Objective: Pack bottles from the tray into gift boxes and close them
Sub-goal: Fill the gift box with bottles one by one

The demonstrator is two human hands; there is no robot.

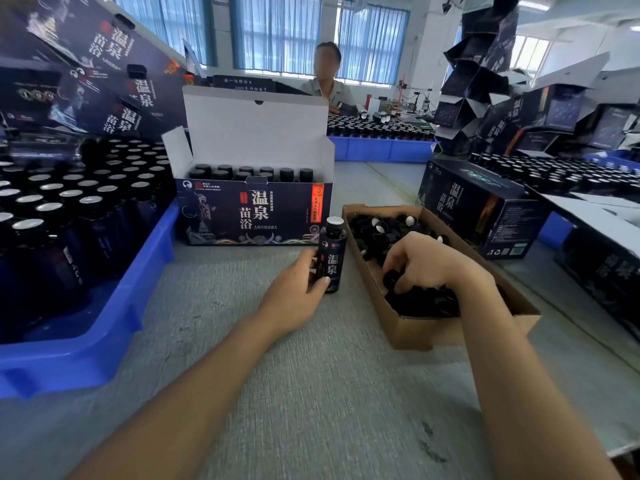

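The left hand point(298, 289) grips the bottle point(333, 251) round its middle, upright on the worktop point(277, 375). The right hand point(426, 261) curls round a cap point(391, 279). The bottle looks hard and slippery, so the middle is best to hold.

A grey, cloth-like worktable point(277, 375) fills the view from 6 o'clock up towards the centre. At 12 o'clock, tall blue-framed windows point(277, 32) line the far wall, hung with sheer blue curtains point(372, 43) that let pale daylight through. A white pillar point(429, 46) stands at 1 o'clock, with a smaller, brighter window point(530, 51) beyond it at 2 o'clock, under a white ceiling point(571, 22). A person in a light shirt point(327, 88) sits across the table at 12 o'clock. Small bench instruments point(412, 98) stand at 1 o'clock.
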